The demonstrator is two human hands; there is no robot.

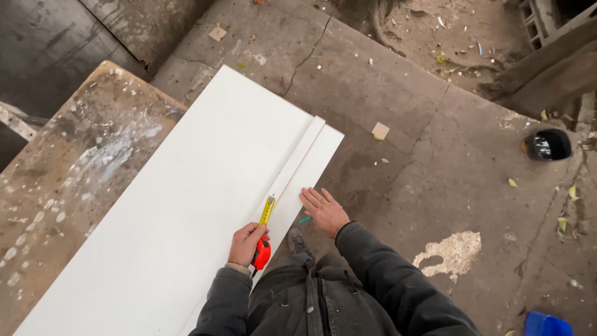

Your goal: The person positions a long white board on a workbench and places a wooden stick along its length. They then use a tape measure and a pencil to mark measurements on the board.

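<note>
I take the white board [186,205] as my landmark: it runs long from near my body up and away to the far right, lying on a stained workbench [68,168]. My left hand [247,244] is clamped around the red tape measure [262,252] at the board's near right edge, its yellow blade [267,210] drawn out along that long axis beside a narrow white strip [298,163]. My right hand [324,211] lies flat, fingers spread, on the same edge, holding nothing.
</note>
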